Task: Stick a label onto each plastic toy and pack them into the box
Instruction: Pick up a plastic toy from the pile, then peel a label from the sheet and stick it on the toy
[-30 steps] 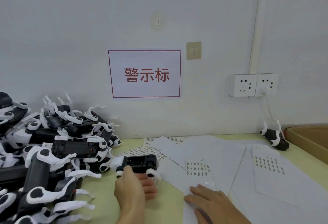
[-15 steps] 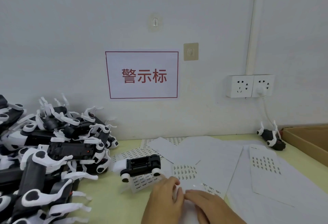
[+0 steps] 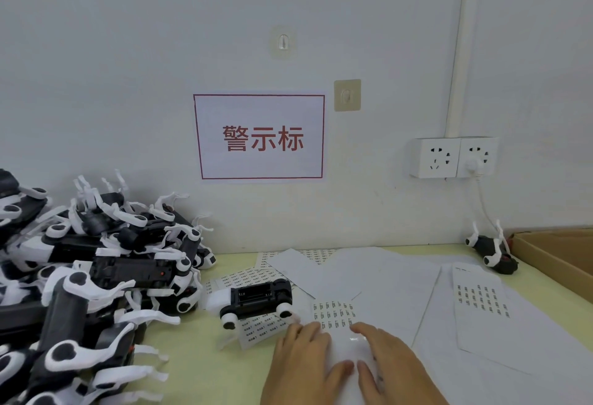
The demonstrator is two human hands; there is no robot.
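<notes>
Your left hand (image 3: pixel 305 363) and your right hand (image 3: pixel 390 369) both rest flat on the small white sheet of tiny printed labels (image 3: pixel 333 314), near the front of the pale green table (image 3: pixel 192 356). The fingers of both hands are spread and relaxed, not curled round anything, and your thumbs almost touch each other. Just to the left of the sheet lies one black and white plastic toy (image 3: pixel 256 300), upside down, on another sheet of stickers (image 3: pixel 256 330). No hand is touching it. On the far left is a big pile of the same black and white toys (image 3: pixel 90 276). More white paper sheets (image 3: pixel 385 276) cover the middle of the table. One more toy (image 3: pixel 492 252) lies far right by the wall, just beside the brown cardboard box (image 3: pixel 558 253).
</notes>
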